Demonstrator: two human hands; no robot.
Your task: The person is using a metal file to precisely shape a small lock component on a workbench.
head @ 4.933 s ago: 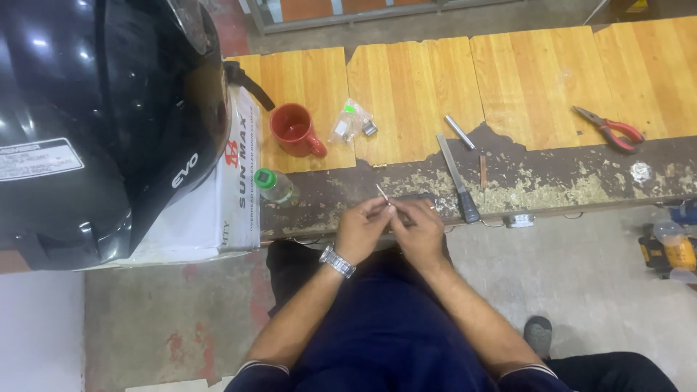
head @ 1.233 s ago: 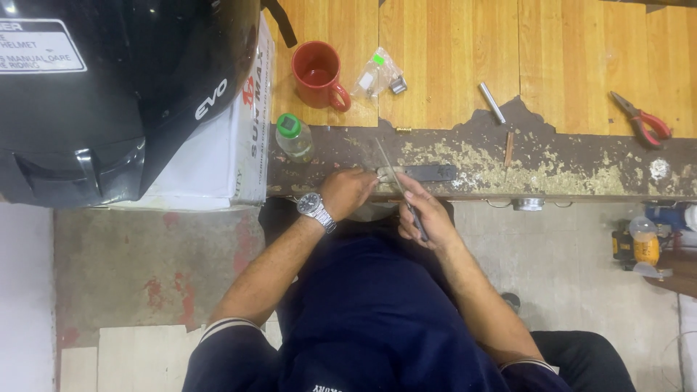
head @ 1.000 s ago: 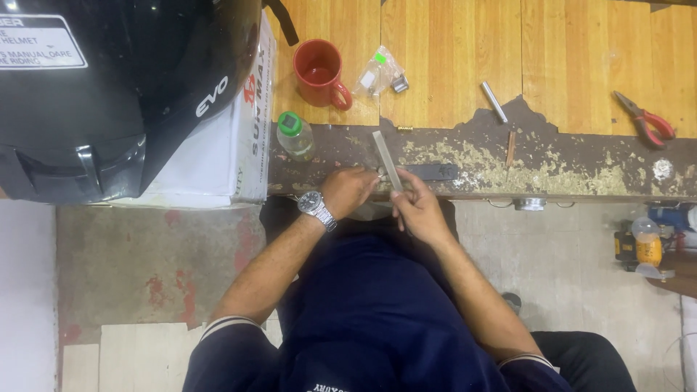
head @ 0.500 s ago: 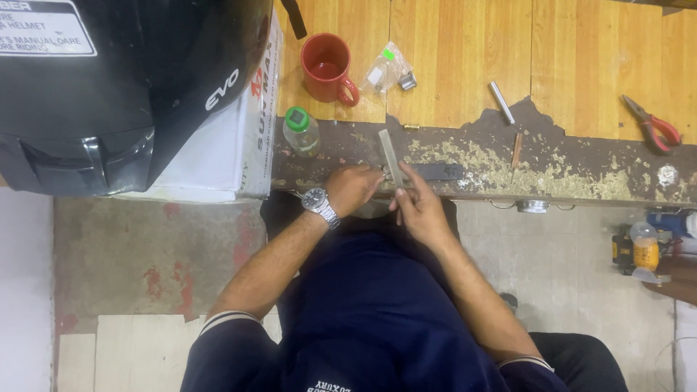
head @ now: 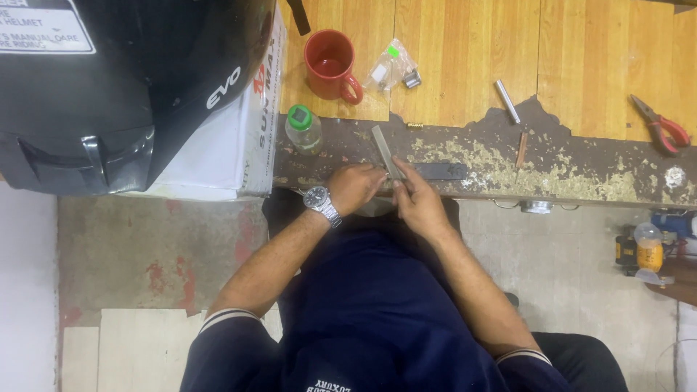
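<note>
Head view: flat grey strip (head: 382,149) sits at the near edge of the workbench (head: 581,43), tilted up and away from the person — both hands meet at its lower end. Left hand (head: 354,187) is curled around that end, fingers closed on it; wristwatch (head: 320,199) on that wrist. Right hand (head: 415,197) pinches the same end from the other side, fingers closed on the strip. A dark flat bar (head: 441,171) lies on the bench just right of the hands. Further out: green-capped bottle (head: 303,128), red mug (head: 330,65), small clear bag (head: 392,65), metal rod (head: 507,101), red-handled pliers (head: 662,125) far right. Black helmet (head: 123,80) on a white box (head: 239,138) to the left.
</note>
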